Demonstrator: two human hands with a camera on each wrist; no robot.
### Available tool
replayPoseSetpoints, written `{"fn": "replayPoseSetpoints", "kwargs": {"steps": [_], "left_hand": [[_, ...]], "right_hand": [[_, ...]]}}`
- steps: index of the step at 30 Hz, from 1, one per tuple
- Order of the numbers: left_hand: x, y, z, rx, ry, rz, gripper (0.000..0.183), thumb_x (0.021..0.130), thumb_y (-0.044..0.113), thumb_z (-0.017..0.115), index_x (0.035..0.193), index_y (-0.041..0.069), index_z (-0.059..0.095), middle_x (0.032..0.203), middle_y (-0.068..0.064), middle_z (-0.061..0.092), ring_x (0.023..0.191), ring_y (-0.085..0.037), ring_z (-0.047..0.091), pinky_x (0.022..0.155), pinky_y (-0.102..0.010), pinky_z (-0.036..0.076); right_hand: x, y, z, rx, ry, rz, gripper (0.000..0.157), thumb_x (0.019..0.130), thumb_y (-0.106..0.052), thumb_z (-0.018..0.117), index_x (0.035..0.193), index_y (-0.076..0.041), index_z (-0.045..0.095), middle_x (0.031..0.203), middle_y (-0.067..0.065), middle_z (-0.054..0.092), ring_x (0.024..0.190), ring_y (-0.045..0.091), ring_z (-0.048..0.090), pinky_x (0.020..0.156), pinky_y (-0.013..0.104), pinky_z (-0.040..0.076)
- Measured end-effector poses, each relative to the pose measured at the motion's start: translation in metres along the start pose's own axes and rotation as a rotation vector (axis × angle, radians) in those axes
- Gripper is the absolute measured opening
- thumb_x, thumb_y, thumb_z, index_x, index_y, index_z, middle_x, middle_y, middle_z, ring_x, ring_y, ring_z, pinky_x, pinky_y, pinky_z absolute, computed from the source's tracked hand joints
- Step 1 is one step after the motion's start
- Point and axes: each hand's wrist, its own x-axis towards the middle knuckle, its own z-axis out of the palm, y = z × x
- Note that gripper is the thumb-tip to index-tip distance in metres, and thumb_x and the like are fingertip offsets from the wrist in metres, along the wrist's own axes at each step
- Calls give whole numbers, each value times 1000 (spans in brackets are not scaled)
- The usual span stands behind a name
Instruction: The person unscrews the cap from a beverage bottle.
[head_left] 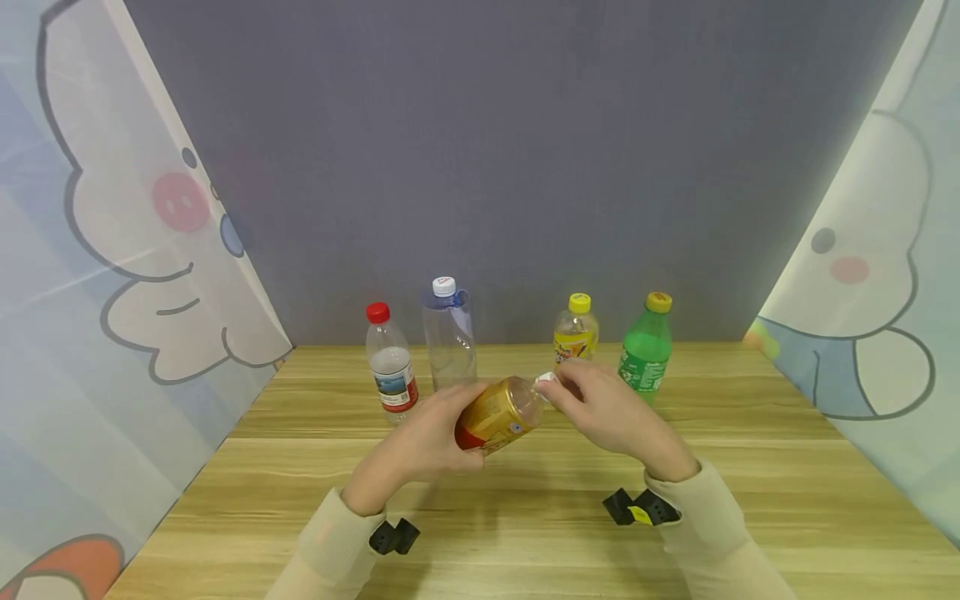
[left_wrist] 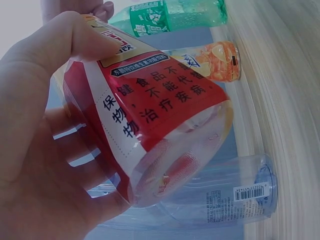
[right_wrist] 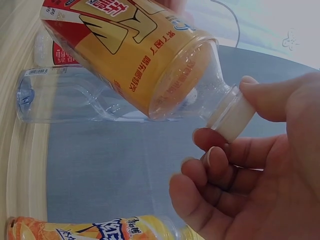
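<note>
My left hand [head_left: 427, 437] grips a plastic drink bottle [head_left: 498, 415] with a yellow and red label, held tilted above the table with its neck toward the right. In the left wrist view, thumb and fingers wrap round the red side of its label, and the clear base faces the camera. Between thumb and index finger my right hand [right_wrist: 250, 165] pinches the white cap [right_wrist: 235, 117], which sits at the bottle's neck. Whether the cap is loose on the thread I cannot tell. The bottle looks empty.
Behind the hands stand a red-capped bottle [head_left: 392, 367], a tall clear bottle with a white cap [head_left: 450, 337], a yellow-capped bottle [head_left: 576, 333] and a green bottle [head_left: 647, 346]. They line the back of the wooden table [head_left: 525, 533], before a grey panel [head_left: 517, 167].
</note>
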Motion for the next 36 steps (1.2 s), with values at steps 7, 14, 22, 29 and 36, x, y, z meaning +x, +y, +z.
{"fn": "replayPoseSetpoints", "kwargs": {"steps": [7,14,22,29,36], "left_hand": [[0,0,0,2,-3,4,73,67,16,82,135,19,58,124,9,61,101,-10,57,87,-31,52],[0,0,1,-3,-8,-9,73,67,15,82,136,21,58,124,10,61,100,-9,57,87,-31,52],[-1,1,1,-1,-17,-22,74,67,16,82,137,20,57,121,9,61,99,-9,58,86,-30,53],[-1,1,0,-23,-22,-35,74,68,16,81,138,17,57,120,9,62,97,-10,58,83,-30,53],[-2,2,0,-54,-30,-101,74,70,17,80,140,24,56,118,13,61,94,-9,58,80,-29,52]], "right_hand": [[-1,0,0,-14,-10,-25,34,105,-35,56,76,-19,50,68,-8,41,63,9,41,58,29,39],[-2,1,0,-21,0,-61,28,104,-31,59,80,-19,51,73,-8,42,66,9,42,59,28,41],[-3,2,0,-25,10,-87,24,104,-29,60,83,-18,53,77,-8,43,69,8,43,62,28,41],[-3,2,1,-24,20,-91,20,103,-29,61,87,-18,55,80,-8,45,72,9,45,63,28,42],[1,-1,4,21,52,3,26,107,-36,51,91,-18,60,80,-6,50,73,13,48,65,32,43]]}}
